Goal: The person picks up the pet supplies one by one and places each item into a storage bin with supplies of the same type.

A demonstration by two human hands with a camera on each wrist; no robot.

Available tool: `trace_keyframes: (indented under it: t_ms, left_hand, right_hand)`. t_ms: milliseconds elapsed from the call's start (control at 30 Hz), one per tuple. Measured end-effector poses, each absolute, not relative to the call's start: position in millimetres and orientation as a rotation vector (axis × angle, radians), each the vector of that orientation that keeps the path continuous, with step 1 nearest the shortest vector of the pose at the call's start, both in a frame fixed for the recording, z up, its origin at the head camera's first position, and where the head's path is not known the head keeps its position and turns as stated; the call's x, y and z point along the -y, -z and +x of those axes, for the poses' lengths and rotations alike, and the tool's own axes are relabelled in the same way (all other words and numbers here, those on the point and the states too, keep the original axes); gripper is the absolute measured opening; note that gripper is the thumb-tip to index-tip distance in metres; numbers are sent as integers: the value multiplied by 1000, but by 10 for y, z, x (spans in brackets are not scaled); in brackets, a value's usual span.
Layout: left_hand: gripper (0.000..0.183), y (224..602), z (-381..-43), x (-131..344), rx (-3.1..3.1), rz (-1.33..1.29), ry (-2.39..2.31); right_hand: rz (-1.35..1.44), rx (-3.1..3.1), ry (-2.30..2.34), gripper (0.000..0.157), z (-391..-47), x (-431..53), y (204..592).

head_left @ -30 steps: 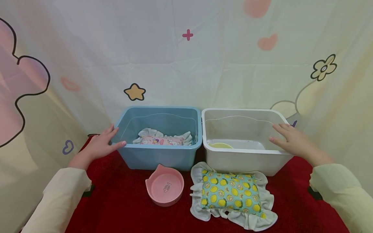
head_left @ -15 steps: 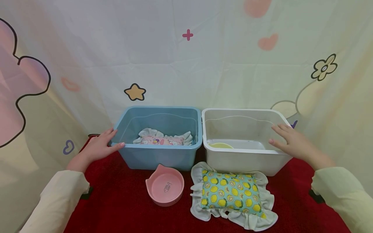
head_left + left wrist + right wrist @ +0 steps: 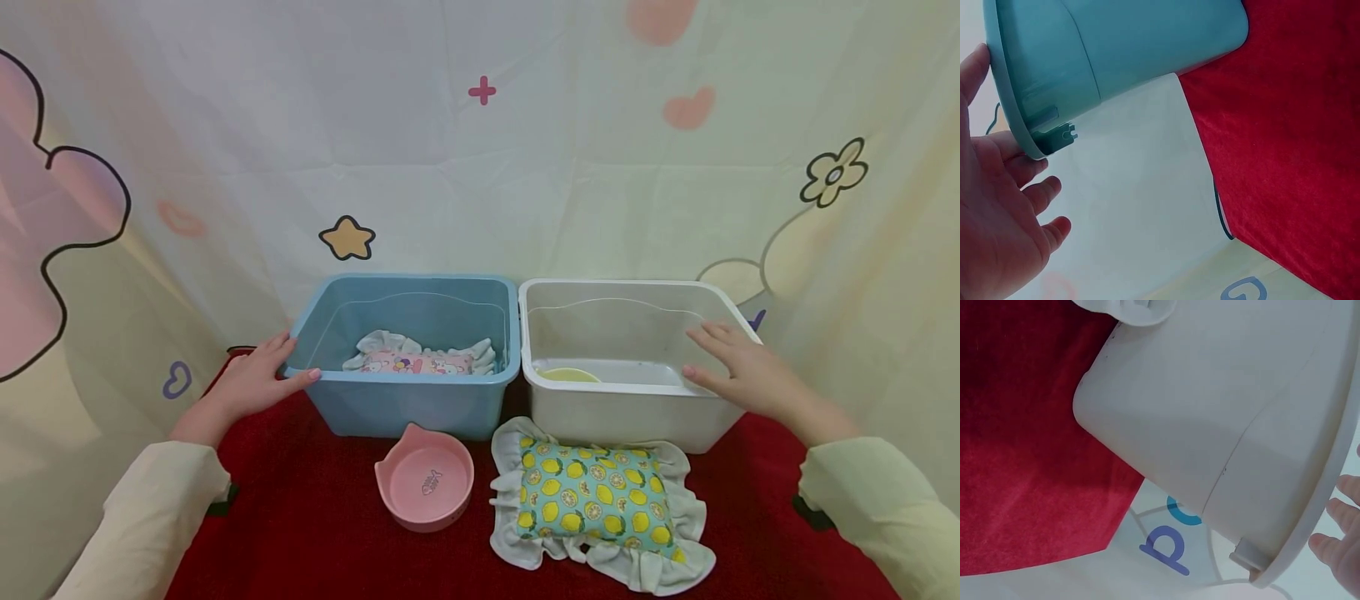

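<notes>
My left hand (image 3: 251, 379) rests at the left end of a blue plastic bin (image 3: 408, 408), its thumb and fingertips at the rim. The left wrist view has the fingers (image 3: 1038, 194) loosely bent beside that rim. Inside the bin lies a pink frilled pillow (image 3: 420, 362). Over the right end of a white plastic bin (image 3: 622, 417) hovers my right hand (image 3: 761, 379), fingers spread and holding nothing. In the right wrist view its fingers (image 3: 1341, 515) sit just off the rim; contact is unclear. A yellow-green round thing (image 3: 568, 375), partly hidden, lies in the white bin.
In front of the blue bin is a pink cat-eared bowl (image 3: 425, 483) with a fishbone print. A lemon-print pillow (image 3: 592, 492) with white ruffles lies before the white bin. All stand on a red cloth (image 3: 315, 533), backed by a patterned curtain (image 3: 420, 150).
My right hand has shifted slightly left and inward over the white bin. The left hand has drawn a little to the left along the blue rim. The bins, bowl and pillows stay put.
</notes>
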State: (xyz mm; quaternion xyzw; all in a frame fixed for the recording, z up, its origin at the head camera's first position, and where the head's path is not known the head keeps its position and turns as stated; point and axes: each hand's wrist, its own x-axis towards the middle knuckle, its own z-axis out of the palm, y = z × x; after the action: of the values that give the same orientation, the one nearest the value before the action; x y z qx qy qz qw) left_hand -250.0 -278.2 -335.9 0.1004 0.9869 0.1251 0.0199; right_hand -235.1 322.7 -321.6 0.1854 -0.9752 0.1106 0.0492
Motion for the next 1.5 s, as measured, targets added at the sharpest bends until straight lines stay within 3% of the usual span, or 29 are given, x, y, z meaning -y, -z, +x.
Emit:
trace_keyframes:
  t_ms: [1500]
  left_hand:
    - [87,3381,-2512,2791,-3068,260,-415]
  right_hand:
    - [768,2805,-368,62,-2193,-2897,3334]
